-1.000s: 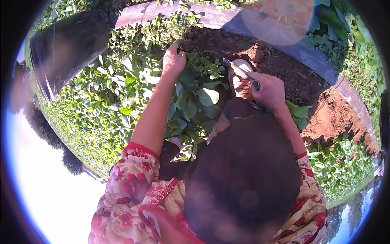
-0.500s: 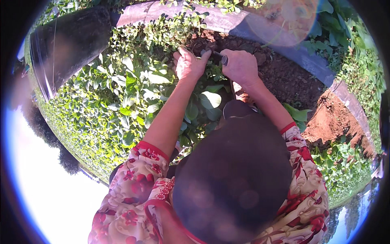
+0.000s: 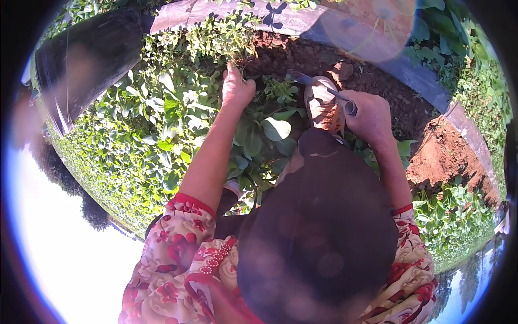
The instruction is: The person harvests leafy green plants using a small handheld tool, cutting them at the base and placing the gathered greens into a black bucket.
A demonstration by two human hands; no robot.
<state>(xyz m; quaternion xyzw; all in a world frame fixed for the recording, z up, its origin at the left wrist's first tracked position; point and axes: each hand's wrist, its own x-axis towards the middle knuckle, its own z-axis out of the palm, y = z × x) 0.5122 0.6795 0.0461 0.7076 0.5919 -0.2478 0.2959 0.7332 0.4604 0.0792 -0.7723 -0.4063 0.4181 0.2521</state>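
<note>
My left hand [image 3: 237, 90] is closed at the edge of the leafy growth, its fingers around the base of a small-leaved weed [image 3: 229, 40]. The fingertips are partly hidden by the leaves. In my right hand [image 3: 369, 116], held farther right and nearer to me, is a short hand tool [image 3: 304, 78] with a dark handle and a flat, narrow grey blade. Its blade points left, just above the dark soil [image 3: 307, 56], apart from the weed. A patterned shoe [image 3: 324, 105] stands below the tool, between my hands.
Broad-leaved plants [image 3: 276, 129] spread below and left of my left hand. Dark plastic sheeting [image 3: 89, 59] lies at the far left, and a paler strip of sheeting [image 3: 210, 16] runs along the back. Reddish soil [image 3: 445, 154] is heaped at the right. A dark cap [image 3: 318, 232] covers the lower middle.
My right hand has drawn the tool back toward the right, away from my left hand. My left hand has shifted slightly left and gone from spread fingers to closed on the weed.
</note>
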